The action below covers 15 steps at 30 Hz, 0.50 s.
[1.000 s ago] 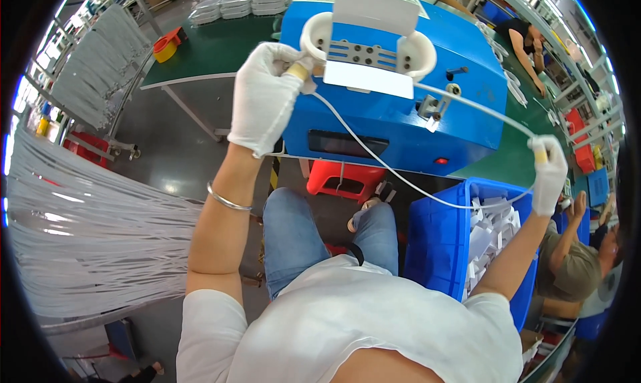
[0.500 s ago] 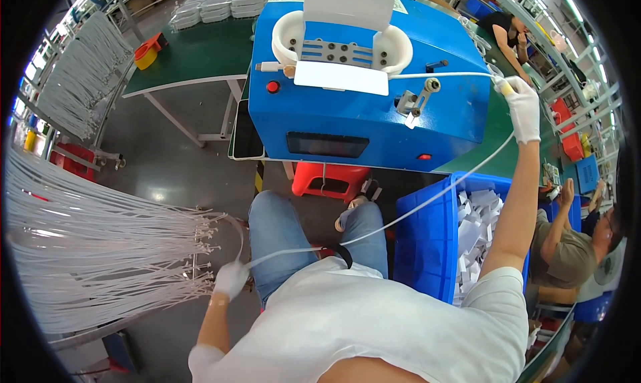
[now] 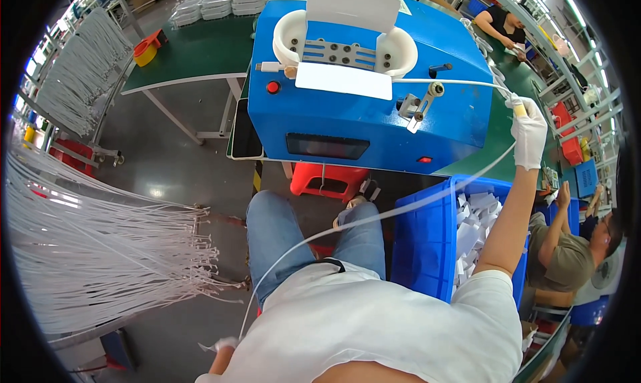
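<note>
The right hand (image 3: 527,131), in a white glove, is raised out to the person's right and closed around one end of a long white cable (image 3: 374,217), pinching it near a yellowish plug tip at the top of the fist. From that hand the cable drops in a slack curve down and across the person's lap, over the jeans, toward the left hand (image 3: 224,346). The left hand sits low beside the person's left hip, also gloved, and only its edge shows; it seems to hold the other end of the cable, but whether its fingers are closed cannot be told.

Ahead of the right hand and a little to its left stands a blue machine (image 3: 364,109) on a green desk (image 3: 193,53), with a white oval winding form on top and a red button on its face. A second thin white line runs from the machine's guide roller straight to the right hand. Below the right forearm stands a blue bin (image 3: 427,249) holding white packets. Out beyond the left hand hangs a wide bundle of white cables (image 3: 100,263) on a rack. Behind the right hand, further right, another person (image 3: 567,256) in an olive shirt sits at work.
</note>
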Each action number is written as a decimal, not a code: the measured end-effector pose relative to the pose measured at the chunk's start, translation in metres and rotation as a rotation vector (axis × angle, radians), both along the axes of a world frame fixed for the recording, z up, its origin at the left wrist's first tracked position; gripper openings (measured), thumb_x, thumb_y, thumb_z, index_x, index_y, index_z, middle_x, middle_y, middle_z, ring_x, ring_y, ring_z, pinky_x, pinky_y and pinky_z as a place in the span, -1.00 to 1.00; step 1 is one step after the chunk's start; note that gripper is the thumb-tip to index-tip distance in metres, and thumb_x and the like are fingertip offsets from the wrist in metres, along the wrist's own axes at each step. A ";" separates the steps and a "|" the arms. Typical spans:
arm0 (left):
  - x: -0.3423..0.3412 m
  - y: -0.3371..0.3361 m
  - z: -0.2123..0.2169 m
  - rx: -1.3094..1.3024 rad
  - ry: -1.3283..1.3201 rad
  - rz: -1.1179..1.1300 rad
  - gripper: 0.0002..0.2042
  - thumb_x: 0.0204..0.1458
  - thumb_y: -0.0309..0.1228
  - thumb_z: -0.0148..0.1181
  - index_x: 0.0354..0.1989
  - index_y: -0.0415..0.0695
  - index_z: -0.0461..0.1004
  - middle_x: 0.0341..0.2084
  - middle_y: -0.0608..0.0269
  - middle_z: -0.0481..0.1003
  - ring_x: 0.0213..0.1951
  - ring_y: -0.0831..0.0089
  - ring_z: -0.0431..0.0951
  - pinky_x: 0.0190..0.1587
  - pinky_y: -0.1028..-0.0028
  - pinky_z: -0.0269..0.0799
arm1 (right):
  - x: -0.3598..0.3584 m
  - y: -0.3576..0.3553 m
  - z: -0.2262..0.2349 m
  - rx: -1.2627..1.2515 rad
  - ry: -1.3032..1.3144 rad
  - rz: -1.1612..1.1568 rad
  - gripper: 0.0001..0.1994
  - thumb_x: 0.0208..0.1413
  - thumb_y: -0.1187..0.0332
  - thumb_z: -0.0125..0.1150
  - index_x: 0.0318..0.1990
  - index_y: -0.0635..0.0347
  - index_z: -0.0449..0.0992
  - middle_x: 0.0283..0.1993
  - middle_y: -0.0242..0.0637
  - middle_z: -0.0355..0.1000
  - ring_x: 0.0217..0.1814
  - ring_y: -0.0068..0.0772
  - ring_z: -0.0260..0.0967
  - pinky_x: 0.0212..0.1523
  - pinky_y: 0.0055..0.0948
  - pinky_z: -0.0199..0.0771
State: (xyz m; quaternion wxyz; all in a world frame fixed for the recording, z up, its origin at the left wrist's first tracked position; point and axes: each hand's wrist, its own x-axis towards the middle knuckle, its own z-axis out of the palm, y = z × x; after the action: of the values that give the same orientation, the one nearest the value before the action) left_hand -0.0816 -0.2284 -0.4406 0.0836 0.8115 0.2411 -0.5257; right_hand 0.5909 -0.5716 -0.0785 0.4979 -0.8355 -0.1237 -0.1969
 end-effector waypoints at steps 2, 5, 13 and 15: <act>0.077 0.013 0.034 -0.056 -0.121 0.178 -0.63 0.19 -0.13 -0.24 -0.19 0.01 0.54 -0.28 0.18 0.58 -0.09 0.18 0.53 0.06 0.18 0.27 | 0.000 0.001 0.003 0.001 0.004 0.021 -0.79 0.21 0.24 0.12 -0.36 0.15 0.55 -0.58 -0.70 0.15 -0.62 -0.88 -0.12 -0.62 -0.72 -0.26; 0.154 0.042 0.091 -0.408 -0.398 0.858 -0.46 0.19 0.01 -0.19 -0.51 -0.20 0.53 -0.60 0.07 0.55 -0.47 0.21 0.59 -0.31 0.40 0.47 | -0.008 -0.014 0.001 -0.012 0.015 0.042 -0.81 0.16 0.26 0.18 -0.42 0.15 0.53 -0.59 -0.69 0.17 -0.64 -0.88 -0.10 -0.64 -0.73 -0.23; 0.232 0.038 0.178 -0.645 -0.174 0.772 -0.59 0.05 -0.06 0.17 -0.62 -0.16 0.49 -0.72 0.37 0.39 -0.62 0.61 0.32 -0.54 0.57 0.23 | -0.029 -0.055 -0.003 -0.044 0.243 0.156 -0.82 0.15 0.29 0.17 -0.42 0.16 0.49 -0.62 -0.64 0.23 -0.69 -0.87 -0.09 -0.68 -0.72 -0.23; 0.249 0.030 0.191 -0.699 -0.235 0.725 -0.63 0.07 -0.08 0.17 -0.59 -0.14 0.49 -0.71 0.42 0.37 -0.62 0.65 0.30 -0.56 0.60 0.21 | -0.033 -0.064 -0.005 -0.013 0.261 0.167 -0.81 0.15 0.28 0.17 -0.44 0.17 0.48 -0.63 -0.63 0.22 -0.71 -0.86 -0.09 -0.69 -0.72 -0.23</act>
State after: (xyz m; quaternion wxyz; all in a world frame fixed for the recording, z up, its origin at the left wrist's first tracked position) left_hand 0.1673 -0.1981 -0.2497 0.5529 0.6530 0.3058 -0.4176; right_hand 0.5575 -0.6355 -0.0835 0.5189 -0.8440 -0.1283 -0.0437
